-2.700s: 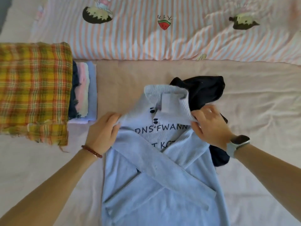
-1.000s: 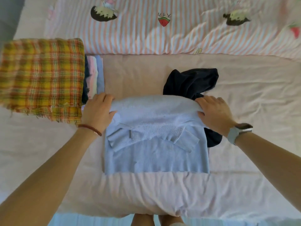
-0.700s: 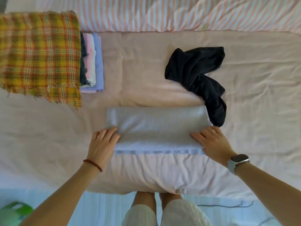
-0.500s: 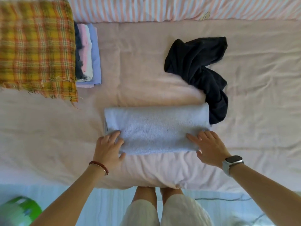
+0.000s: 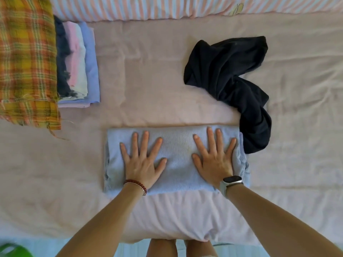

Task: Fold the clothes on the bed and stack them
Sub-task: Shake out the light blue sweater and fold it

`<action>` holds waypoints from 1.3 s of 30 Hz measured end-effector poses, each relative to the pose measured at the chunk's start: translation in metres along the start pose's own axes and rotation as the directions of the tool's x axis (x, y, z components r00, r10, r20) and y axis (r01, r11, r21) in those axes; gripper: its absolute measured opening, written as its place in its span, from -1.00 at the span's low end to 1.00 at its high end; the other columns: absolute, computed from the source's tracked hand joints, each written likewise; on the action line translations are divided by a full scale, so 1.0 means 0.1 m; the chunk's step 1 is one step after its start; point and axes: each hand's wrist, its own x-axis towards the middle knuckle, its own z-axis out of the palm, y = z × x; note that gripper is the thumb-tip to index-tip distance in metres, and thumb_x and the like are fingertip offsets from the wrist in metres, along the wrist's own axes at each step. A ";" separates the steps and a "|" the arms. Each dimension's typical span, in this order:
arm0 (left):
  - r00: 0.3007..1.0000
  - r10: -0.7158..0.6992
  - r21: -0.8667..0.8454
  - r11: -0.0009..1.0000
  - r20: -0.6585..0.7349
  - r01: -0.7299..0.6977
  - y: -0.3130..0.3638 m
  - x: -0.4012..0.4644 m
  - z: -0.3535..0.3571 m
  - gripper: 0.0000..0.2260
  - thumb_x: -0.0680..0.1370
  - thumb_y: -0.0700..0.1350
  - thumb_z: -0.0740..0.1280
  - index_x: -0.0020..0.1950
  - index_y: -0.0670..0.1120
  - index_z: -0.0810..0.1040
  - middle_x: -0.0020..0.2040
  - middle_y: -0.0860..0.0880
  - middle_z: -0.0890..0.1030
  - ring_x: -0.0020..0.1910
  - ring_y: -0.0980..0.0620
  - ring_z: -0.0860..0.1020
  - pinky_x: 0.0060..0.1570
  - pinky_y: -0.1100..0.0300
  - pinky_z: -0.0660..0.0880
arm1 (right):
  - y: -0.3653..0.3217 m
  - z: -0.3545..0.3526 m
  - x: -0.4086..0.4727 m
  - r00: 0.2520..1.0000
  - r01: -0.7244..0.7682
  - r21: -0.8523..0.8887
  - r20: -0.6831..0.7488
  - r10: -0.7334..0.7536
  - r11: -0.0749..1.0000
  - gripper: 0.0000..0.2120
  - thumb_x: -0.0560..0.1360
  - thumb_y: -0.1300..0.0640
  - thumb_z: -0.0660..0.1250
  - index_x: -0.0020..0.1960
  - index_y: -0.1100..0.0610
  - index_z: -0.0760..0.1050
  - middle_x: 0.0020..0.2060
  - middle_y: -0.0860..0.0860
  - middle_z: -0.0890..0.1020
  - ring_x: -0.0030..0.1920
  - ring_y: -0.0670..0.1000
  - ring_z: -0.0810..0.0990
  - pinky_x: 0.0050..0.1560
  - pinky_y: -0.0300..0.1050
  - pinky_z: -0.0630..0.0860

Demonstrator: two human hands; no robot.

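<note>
We had both hands flat on the folded light blue sweater [image 5: 176,175], which lay near the front edge of the bed [image 5: 157,75]. The left hand [image 5: 142,162] pressed down on its left half with fingers spread and straight, so that grip was fully open and held nothing. Same deal with the right hand [image 5: 215,162] on the right half, palm down, fingers splayed, with a watch [image 5: 231,180] on its wrist and a bead bracelet [image 5: 135,183] on the left one. Just past the right hand's fingertips, a crumpled dark garment [image 5: 232,84] lay unfolded, its lower end touching the sweater's right corner. Well off to the far left of the left hand sat the stack of folded clothes [image 5: 78,65], with a plaid cloth [image 5: 26,60] on top. A striped quilt [image 5: 148,8] ran along the far side.
</note>
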 end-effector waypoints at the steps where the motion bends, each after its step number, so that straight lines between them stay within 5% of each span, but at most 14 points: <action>1: 1.000 -0.008 0.004 1.000 0.009 0.008 0.01 0.02 0.02 -0.43 0.46 0.26 0.03 0.44 0.11 0.16 0.46 -0.16 0.29 0.43 -0.29 0.22 0.31 -0.38 -0.04 | -0.01 0.01 0.02 1.000 -0.002 0.015 0.008 0.002 1.000 -0.45 0.50 -0.15 -0.04 0.46 -0.05 0.19 0.44 0.21 0.24 0.42 0.30 0.22 0.27 0.54 0.05; 6: 0.997 -0.038 -0.059 0.997 0.073 0.043 0.04 0.04 -0.18 -0.43 0.45 0.24 0.05 0.45 0.12 0.24 0.47 -0.12 0.27 0.44 -0.25 0.22 0.32 -0.35 0.00 | 0.07 -0.11 -0.01 0.999 0.024 0.154 -0.032 -0.019 0.988 -0.48 0.54 -0.12 -0.18 0.50 -0.12 0.01 0.50 0.11 0.09 0.50 0.20 0.04 0.38 0.36 -0.16; 9: 0.996 -0.088 -0.168 0.982 -0.023 0.083 -0.04 -0.07 -0.40 -0.52 0.44 0.10 0.16 0.33 -0.01 0.47 0.37 -0.17 0.42 0.32 -0.24 0.41 0.21 -0.34 0.27 | 0.20 -0.27 -0.21 0.952 -0.035 0.408 -0.265 0.155 0.912 -0.54 0.50 0.05 0.04 0.30 0.20 0.45 0.28 0.20 0.47 0.27 0.27 0.43 0.30 0.24 0.29; 11: 0.952 -0.304 -0.234 0.929 -0.044 0.286 -0.13 -0.17 -0.46 -0.52 0.46 0.05 0.27 0.36 -0.02 0.43 0.41 -0.17 0.36 0.37 -0.22 0.35 0.26 -0.27 0.25 | 0.33 -0.26 -0.38 0.861 -0.228 0.545 -0.274 0.429 0.807 -0.61 0.46 0.13 0.19 0.23 0.26 0.47 0.19 0.22 0.50 0.19 0.27 0.44 0.19 0.13 0.33; 13: 0.823 -0.553 -0.337 0.755 0.132 0.562 -0.25 -0.27 -0.46 -0.31 0.44 0.11 0.36 0.50 0.04 0.16 0.51 -0.13 0.13 0.47 -0.16 0.13 0.35 -0.20 0.11 | 0.42 -0.21 -0.48 0.770 -0.451 0.707 0.000 0.638 0.545 -0.57 0.45 0.18 0.33 0.29 0.26 0.39 0.19 0.24 0.46 0.21 0.27 0.39 0.19 0.13 0.32; 16: 0.639 -0.677 -0.555 0.394 0.364 0.733 -0.39 -0.28 -0.45 -0.03 0.36 0.11 0.47 0.53 -0.06 -0.10 0.49 -0.16 0.15 0.44 -0.16 0.14 0.37 -0.09 0.13 | 0.47 -0.20 -0.49 0.732 -0.548 0.789 0.292 0.615 0.277 -0.62 0.43 0.12 0.38 0.16 0.28 0.43 0.04 0.24 0.55 0.03 0.26 0.51 0.02 0.13 0.49; 18: 0.634 -0.649 -0.635 0.288 0.421 0.717 -0.50 -0.23 -0.42 -0.05 0.33 0.05 0.51 0.51 -0.13 -0.01 0.43 -0.20 0.26 0.40 -0.19 0.24 0.34 -0.06 0.22 | 0.48 -0.24 -0.44 0.756 -0.505 0.844 0.332 0.564 0.180 -0.70 0.44 0.13 0.37 0.09 0.27 0.47 -0.03 0.20 0.59 -0.10 0.18 0.56 -0.13 0.02 0.51; 21: 0.650 -0.547 -0.740 0.081 0.528 0.668 -0.63 -0.17 -0.42 -0.44 0.32 -0.11 0.54 0.24 -0.18 0.42 0.16 -0.18 0.56 0.08 -0.14 0.54 0.02 0.07 0.47 | 0.52 -0.32 -0.40 0.770 -0.505 0.862 0.431 0.471 0.038 -0.77 0.46 0.12 0.36 0.06 0.20 0.47 -0.10 0.11 0.59 -0.16 0.08 0.54 -0.16 -0.04 0.45; 24: 0.671 -0.502 -0.767 0.024 0.546 0.642 -0.68 -0.17 -0.47 -0.64 0.34 -0.17 0.53 0.07 -0.16 0.51 0.03 -0.17 0.62 -0.08 -0.11 0.59 -0.07 0.06 0.52 | 0.52 -0.48 -0.43 0.813 -0.482 0.875 0.426 0.397 0.050 -0.84 0.46 0.19 0.36 0.01 0.19 0.47 -0.13 0.10 0.58 -0.19 0.03 0.53 -0.25 -0.08 0.43; 29: 0.766 -0.439 -0.848 0.019 0.469 0.530 -0.58 -0.30 -0.60 -0.75 0.43 -0.04 0.44 0.02 -0.07 0.47 -0.03 -0.07 0.61 -0.03 -0.10 0.60 -0.20 0.13 0.50 | 0.16 -1.02 -0.46 0.931 -0.256 0.937 0.172 0.323 0.238 -0.79 0.43 0.25 0.38 -0.02 0.10 0.39 -0.25 -0.06 0.51 -0.24 -0.06 0.51 -0.33 -0.26 0.41; 32: 0.748 -0.266 -0.789 -0.304 0.608 0.534 -0.65 -0.44 -0.67 -0.69 0.55 0.17 0.18 0.06 -0.02 0.54 0.01 -0.05 0.63 0.01 -0.05 0.60 -0.06 0.09 0.49 | -0.56 -1.24 -0.48 0.996 -0.079 0.960 0.089 -0.023 0.267 -0.55 0.43 0.29 0.38 0.25 0.11 0.31 -0.09 -0.15 0.45 -0.04 -0.07 0.49 -0.07 -0.35 0.41; 35: 0.701 -0.262 -0.708 -0.524 0.663 0.474 -0.79 -0.51 -0.73 -0.64 0.53 0.28 0.09 -0.05 0.10 0.57 -0.01 -0.04 0.65 -0.04 -0.01 0.62 -0.01 0.00 0.45 | -1.21 -1.19 -0.48 0.907 0.026 0.959 0.095 -0.409 0.281 -0.47 0.46 0.31 0.36 0.37 0.24 0.25 0.00 -0.12 0.43 0.09 0.01 0.45 0.02 -0.52 0.33; 39: 0.770 -0.209 -0.773 -0.395 0.602 0.497 -0.85 -0.56 -0.79 -0.51 0.43 0.36 0.13 0.11 0.09 0.59 0.09 -0.05 0.65 0.06 0.00 0.62 0.00 0.08 0.52 | -1.32 -0.92 -0.48 0.937 0.007 0.928 0.124 -0.327 0.372 -0.49 0.56 0.22 0.23 0.47 0.09 0.17 0.28 0.05 0.39 0.28 -0.01 0.39 0.14 -0.33 0.36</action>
